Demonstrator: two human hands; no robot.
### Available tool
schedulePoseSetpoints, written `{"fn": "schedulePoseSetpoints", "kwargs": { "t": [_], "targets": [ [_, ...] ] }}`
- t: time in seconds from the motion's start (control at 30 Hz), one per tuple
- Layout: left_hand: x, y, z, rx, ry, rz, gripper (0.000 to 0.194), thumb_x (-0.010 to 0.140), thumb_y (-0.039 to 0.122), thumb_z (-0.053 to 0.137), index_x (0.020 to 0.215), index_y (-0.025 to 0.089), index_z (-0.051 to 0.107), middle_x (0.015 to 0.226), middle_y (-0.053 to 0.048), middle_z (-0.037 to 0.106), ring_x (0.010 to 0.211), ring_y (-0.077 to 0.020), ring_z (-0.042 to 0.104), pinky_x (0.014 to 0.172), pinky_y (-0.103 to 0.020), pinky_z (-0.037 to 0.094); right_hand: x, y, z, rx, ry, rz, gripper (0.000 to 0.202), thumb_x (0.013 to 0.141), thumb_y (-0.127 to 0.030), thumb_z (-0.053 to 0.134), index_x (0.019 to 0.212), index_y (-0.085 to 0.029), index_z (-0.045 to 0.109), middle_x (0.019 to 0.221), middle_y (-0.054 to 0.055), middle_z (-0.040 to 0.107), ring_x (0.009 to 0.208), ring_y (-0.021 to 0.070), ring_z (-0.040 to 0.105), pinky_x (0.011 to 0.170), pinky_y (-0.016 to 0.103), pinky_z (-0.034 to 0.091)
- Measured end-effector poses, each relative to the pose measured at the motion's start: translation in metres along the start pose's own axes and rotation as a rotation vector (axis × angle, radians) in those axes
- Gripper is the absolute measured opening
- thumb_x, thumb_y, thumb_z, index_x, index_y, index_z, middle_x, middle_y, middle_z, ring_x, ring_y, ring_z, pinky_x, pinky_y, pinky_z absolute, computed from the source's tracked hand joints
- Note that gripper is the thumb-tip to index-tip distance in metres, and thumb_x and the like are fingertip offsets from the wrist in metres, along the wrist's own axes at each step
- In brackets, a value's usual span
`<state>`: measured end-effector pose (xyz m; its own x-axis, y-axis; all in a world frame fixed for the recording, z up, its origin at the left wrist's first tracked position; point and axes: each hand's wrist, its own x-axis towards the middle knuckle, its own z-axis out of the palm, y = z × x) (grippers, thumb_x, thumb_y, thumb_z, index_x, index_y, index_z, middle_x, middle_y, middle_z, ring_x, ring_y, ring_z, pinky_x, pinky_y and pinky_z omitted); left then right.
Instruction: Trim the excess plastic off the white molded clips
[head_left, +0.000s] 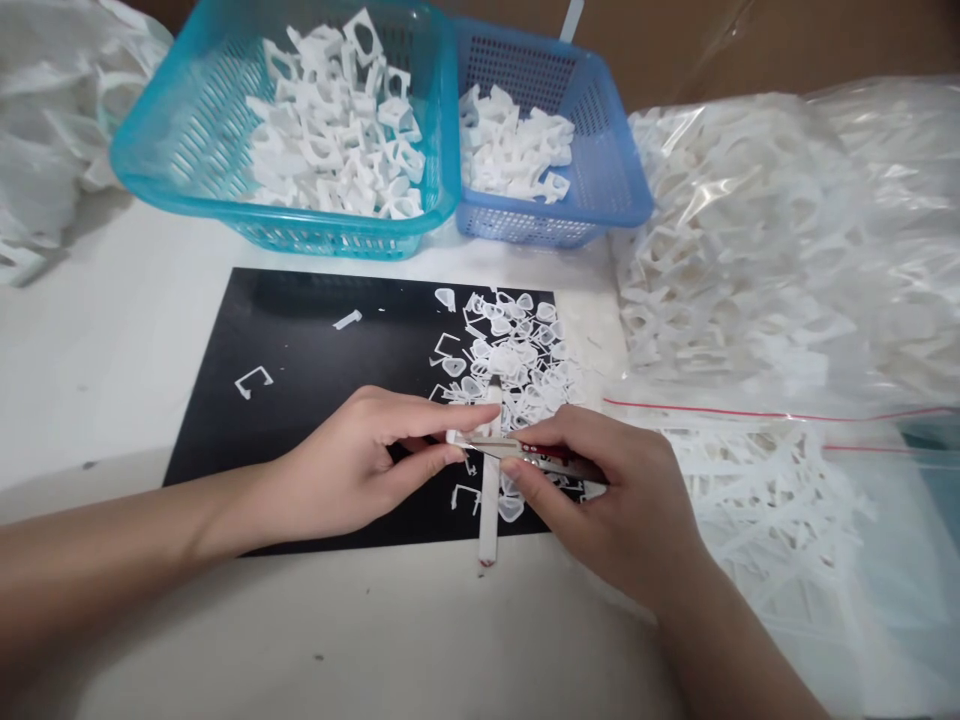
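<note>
My left hand (375, 450) is closed, pinching a small white plastic part (452, 438) between thumb and forefinger. My right hand (600, 480) grips a utility knife (555, 458) with a metal body and some red on it. Its blade points left and meets the white part; how far it cuts in cannot be made out. Beneath both hands, a long white-handled tool (489, 510) lies across the black mat (300, 300), partly covered by the fingers. White plastic offcuts (517, 350) are heaped on the mat's right side.
A teal basket (187, 215) and a blue basket (555, 225), both holding white plastic parts, stand behind the mat. Clear bags of white pieces (735, 230) sit at the right, with a red-striped zip bag (780, 520) nearer. Another plastic bag (60, 110) is at the far left.
</note>
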<state>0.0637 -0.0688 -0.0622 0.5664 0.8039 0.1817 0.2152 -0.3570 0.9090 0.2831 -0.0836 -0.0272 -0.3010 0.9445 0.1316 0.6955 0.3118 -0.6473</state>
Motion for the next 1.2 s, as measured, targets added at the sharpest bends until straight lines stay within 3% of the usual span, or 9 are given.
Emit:
{"fn": "schedulePoseSetpoints", "kwargs": {
  "t": [0.27, 0.97, 1.1, 1.2],
  "targets": [
    [0.0011, 0.0009, -0.0002, 0.01, 0.005, 0.011, 0.041, 0.088, 0.008, 0.057, 0.128, 0.018, 0.062, 0.078, -0.002, 0.072, 0.056, -0.009, 0.052, 0.05, -0.019, 0.041, -0.0007, -0.0029, 0.0031, 0.005, 0.008, -0.068, 0.002, 0.078, -0.021, 0.067, 0.079, -0.02, 0.068, 0.065, -0.001, 0.069, 0.049, 0.0093, 0.056, 0.046, 0.021, 0.04],
    [-0.0005, -0.0001, 0.0007, 0.004, 0.02, -0.007, 0.041, 0.088, 0.01, 0.058, 0.127, 0.021, 0.063, 0.067, 0.002, 0.067, 0.049, -0.0075, 0.044, 0.045, -0.018, 0.038, 0.0002, 0.0, 0.0054, 0.039, -0.007, -0.036, 0.003, 0.08, -0.023, 0.066, 0.078, -0.022, 0.067, 0.064, -0.001, 0.068, 0.046, 0.01, 0.052, 0.045, 0.024, 0.039],
    [0.0013, 0.0029, -0.0007, -0.052, 0.028, -0.028, 0.042, 0.087, 0.009, 0.059, 0.128, 0.022, 0.062, 0.075, 0.001, 0.072, 0.051, -0.0073, 0.053, 0.046, -0.016, 0.043, -0.0005, 0.0017, 0.0019, 0.137, -0.033, 0.053, 0.004, 0.079, -0.025, 0.065, 0.08, -0.021, 0.066, 0.065, -0.002, 0.065, 0.051, 0.01, 0.052, 0.047, 0.023, 0.039],
    [0.0024, 0.0056, -0.002, -0.079, 0.024, -0.009, 0.043, 0.086, 0.006, 0.06, 0.126, 0.021, 0.063, 0.076, 0.001, 0.073, 0.056, -0.0078, 0.06, 0.052, -0.015, 0.049, -0.0004, 0.003, -0.0013, 0.297, -0.033, 0.142, 0.011, 0.082, -0.031, 0.059, 0.078, -0.021, 0.058, 0.059, -0.005, 0.052, 0.05, 0.0089, 0.043, 0.046, 0.022, 0.034]
  ]
}}
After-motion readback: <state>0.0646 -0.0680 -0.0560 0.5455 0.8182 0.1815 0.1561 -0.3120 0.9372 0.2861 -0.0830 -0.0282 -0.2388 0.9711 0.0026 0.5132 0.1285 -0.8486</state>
